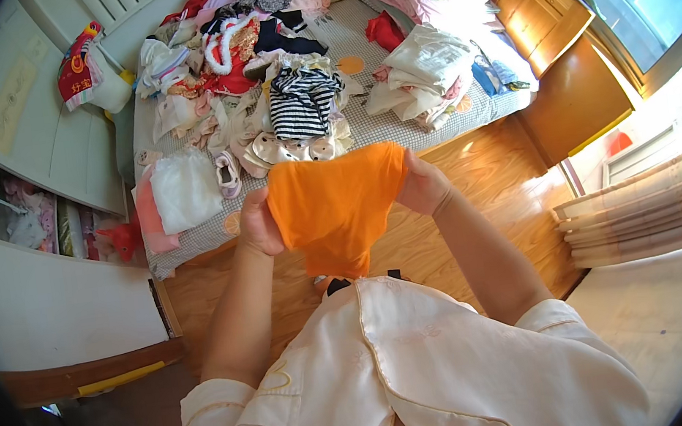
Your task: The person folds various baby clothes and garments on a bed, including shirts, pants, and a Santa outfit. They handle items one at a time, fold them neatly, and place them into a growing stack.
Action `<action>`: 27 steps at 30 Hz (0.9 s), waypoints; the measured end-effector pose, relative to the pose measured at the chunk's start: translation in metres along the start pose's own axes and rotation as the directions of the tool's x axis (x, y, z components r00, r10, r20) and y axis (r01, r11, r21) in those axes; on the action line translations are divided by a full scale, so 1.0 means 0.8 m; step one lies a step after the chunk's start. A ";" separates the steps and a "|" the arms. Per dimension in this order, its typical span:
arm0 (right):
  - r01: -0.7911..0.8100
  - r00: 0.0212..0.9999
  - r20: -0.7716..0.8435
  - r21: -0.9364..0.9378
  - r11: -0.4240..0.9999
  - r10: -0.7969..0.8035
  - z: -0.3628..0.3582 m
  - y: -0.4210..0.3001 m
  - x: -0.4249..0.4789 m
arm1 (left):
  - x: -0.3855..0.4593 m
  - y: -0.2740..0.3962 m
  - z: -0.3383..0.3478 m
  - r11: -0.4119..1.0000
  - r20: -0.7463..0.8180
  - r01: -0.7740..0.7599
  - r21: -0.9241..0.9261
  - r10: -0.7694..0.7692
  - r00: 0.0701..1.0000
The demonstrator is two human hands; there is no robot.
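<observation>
An orange cloth garment (340, 203) hangs spread between my two hands, in front of my body and near the bed's front edge. My left hand (260, 223) grips its left side, and my right hand (422, 184) grips its upper right corner. Just beyond it on the bed lie a black-and-white striped garment (305, 102), a small shoe (228, 174) and pale clothes with dark dots (285, 147). Left of these, a white folded fabric piece (186, 190) rests partly over a coral-pink cloth (156, 216). The fingertips are partly hidden by the orange cloth.
The bed (361, 121) holds heaped clothes, among them a red garment with white fluffy trim (231, 47), and a stack of light folded clothes (428, 68). An open wardrobe compartment (28, 213) with clothes is at left. Wooden cabinet (579, 94) and curtain (640, 208) stand right.
</observation>
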State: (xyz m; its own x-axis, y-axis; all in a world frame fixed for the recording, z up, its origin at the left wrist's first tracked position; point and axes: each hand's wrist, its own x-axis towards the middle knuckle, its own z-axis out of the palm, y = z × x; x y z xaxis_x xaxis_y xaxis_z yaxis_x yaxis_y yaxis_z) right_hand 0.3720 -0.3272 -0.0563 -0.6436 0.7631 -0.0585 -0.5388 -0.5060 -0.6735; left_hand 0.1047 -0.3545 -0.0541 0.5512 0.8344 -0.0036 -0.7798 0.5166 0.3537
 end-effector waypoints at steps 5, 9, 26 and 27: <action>-0.251 0.903 -0.409 -0.251 0.935 0.133 0.015 -0.008 0.015 | 0.014 0.004 0.002 0.886 -0.358 -0.008 0.464 0.196 0.913; -0.235 0.845 -0.528 -0.225 0.946 0.084 0.019 -0.025 0.013 | 0.027 -0.006 0.011 0.771 -0.429 -0.062 0.633 0.416 0.802; -0.038 0.910 -0.053 -0.998 0.045 -0.410 -0.008 -0.088 0.005 | 0.058 -0.016 0.048 -0.303 0.222 0.044 0.952 0.780 0.585; -0.054 0.906 -0.045 -0.999 -0.010 -0.421 -0.009 -0.090 0.013 | 0.061 -0.010 0.050 -0.382 0.274 0.075 0.921 0.773 0.572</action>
State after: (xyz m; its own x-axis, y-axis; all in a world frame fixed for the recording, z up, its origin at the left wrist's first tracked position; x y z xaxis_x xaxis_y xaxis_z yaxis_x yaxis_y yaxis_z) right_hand 0.4081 -0.2799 -0.0140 -0.3322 0.9223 0.1974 0.5826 0.3652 -0.7261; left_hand 0.1500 -0.3259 -0.0196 -0.2066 0.8237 0.5281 0.6124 -0.3121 0.7263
